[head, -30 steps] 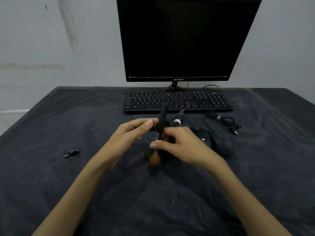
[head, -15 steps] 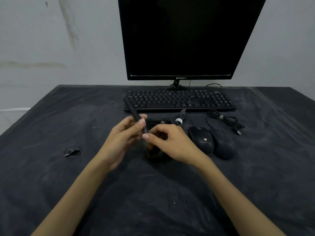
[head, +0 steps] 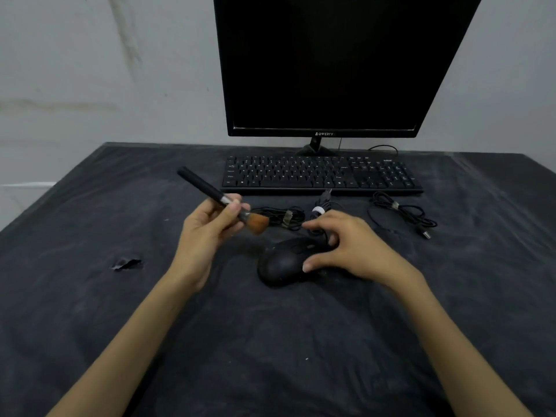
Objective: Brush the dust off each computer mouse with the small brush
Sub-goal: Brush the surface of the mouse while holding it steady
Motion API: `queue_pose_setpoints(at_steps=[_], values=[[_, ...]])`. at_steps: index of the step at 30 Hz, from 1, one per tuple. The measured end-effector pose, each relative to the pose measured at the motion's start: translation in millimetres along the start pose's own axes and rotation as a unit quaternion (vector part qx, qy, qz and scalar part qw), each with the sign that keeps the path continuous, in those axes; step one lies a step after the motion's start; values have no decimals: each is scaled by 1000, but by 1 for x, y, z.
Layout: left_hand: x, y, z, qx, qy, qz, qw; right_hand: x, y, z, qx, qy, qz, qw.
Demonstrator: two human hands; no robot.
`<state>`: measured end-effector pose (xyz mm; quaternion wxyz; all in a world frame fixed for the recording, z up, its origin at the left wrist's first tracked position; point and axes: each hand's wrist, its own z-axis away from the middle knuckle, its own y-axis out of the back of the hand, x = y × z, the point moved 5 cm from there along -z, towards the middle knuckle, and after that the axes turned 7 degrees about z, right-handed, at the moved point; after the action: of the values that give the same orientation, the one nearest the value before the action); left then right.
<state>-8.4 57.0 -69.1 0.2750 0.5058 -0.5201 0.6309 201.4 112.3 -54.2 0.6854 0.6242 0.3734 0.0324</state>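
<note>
A person's left hand (head: 210, 227) is pinching a small brush (head: 222, 203) between thumb and fingers, partway along its black handle near the metal collar. The handle is pointing up and away to the left, and the orange bristles are hanging in the air, just above and left of a black mouse (head: 282, 263) lying on a dark cloth-covered table (head: 90, 296). The right hand (head: 346, 245) is steadying that mouse, thumb curling against its near side and fingers bending over its front end by the cord. The mouse is looking light, hard and smooth, so it is likely sliding easily unless gripped at the sides. The brush is looking light with soft, yielding bristles. Bundled cables (head: 285, 218) are lying behind the hands, before a keyboard (head: 322, 176) and a dark monitor (head: 331, 64).
</note>
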Motion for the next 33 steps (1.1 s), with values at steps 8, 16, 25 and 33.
queue_pose_setpoints(at_steps=[8, 16, 25, 33], values=[[-15, -36, -1, -137, -3, -139, 981, -8, -14, -6, -60, 53, 30, 996], [21, -20, -9, -84, -64, -173, 979, -2, -16, -7, -59, 26, -3, 998], [11, -18, -17, -72, -104, -305, 944, 3, -19, -6, -51, 11, -57, 997], [14, -18, -18, -88, -121, -427, 892, 4, -20, -5, -57, 0, -79, 995]])
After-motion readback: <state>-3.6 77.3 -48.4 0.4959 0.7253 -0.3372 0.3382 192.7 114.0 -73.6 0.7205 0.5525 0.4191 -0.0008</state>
